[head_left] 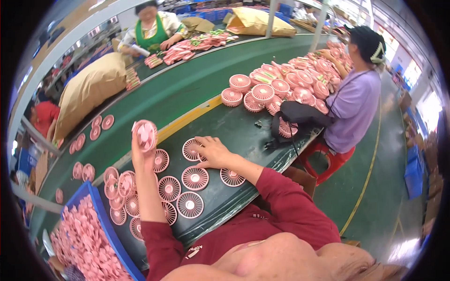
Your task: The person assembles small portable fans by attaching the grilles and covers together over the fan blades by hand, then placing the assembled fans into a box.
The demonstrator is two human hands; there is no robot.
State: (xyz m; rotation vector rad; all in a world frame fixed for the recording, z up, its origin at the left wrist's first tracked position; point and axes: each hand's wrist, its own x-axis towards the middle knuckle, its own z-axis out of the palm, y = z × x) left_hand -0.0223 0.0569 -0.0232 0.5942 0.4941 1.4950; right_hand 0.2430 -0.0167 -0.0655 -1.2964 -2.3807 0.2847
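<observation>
My left hand (143, 159) is raised above the table, its fingers closed round a pink fan part (146, 135) with blades showing. My right hand (214, 153) is lower, fingers stretched and apart, over the right edge of a round pink fan grille (190, 149); whether it grips the rim I cannot tell. Close below that hand lie two more grilles, one pink fan grille (195, 178) and another fan grille (232, 177) under my right forearm. Several similar grilles lie round my left forearm, which partly hides some of them.
A blue bin (104, 220) of pink fan blades stands at the lower left. Beyond a yellow strip (190, 116) runs a green conveyor (173, 91) carrying pink grilles. Pink fans (262, 93) are piled at right, near a dark cloth (297, 119) and a seated co-worker (356, 98).
</observation>
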